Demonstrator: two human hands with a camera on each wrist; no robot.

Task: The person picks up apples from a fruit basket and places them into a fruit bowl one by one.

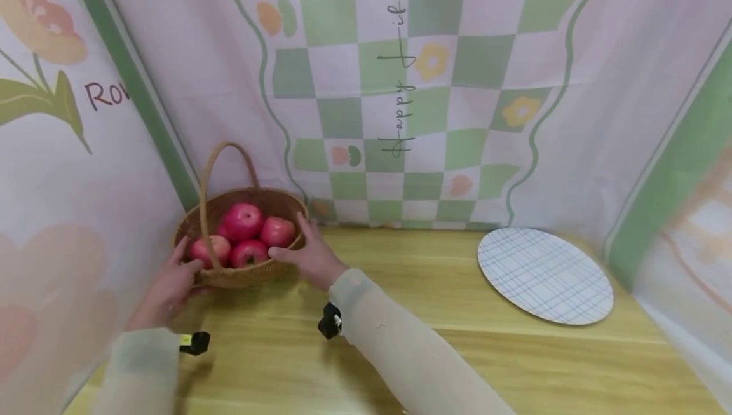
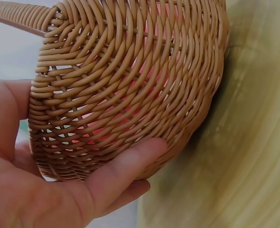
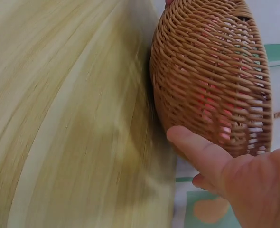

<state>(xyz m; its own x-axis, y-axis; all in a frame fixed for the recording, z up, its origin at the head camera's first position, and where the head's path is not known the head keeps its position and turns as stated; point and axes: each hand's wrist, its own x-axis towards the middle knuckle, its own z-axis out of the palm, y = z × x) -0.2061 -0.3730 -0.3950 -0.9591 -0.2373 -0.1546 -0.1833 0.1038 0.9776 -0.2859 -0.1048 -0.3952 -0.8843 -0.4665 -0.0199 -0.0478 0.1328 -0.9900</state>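
Note:
A brown wicker basket [image 1: 246,277] with a tall arched handle [image 1: 204,196] is at the back left of the table, holding several red apples [image 1: 243,220]. My left hand [image 1: 171,285] grips its left side, the thumb at the rim and fingers spread along the woven outside wall, as the left wrist view shows. On the opposite side, my right hand [image 1: 314,259] holds the rim, with one finger stretched along the outer weave [image 3: 211,71] low near the tabletop. Red patches of apple show through the gaps in the weave [image 2: 130,71].
An oval white placemat with blue checked lines [image 1: 543,275] lies at the right on the wooden table [image 1: 400,364]. Printed curtains [image 1: 377,110] rise behind and on both sides, close to the basket. Small black devices [image 1: 330,321] are worn at both wrists.

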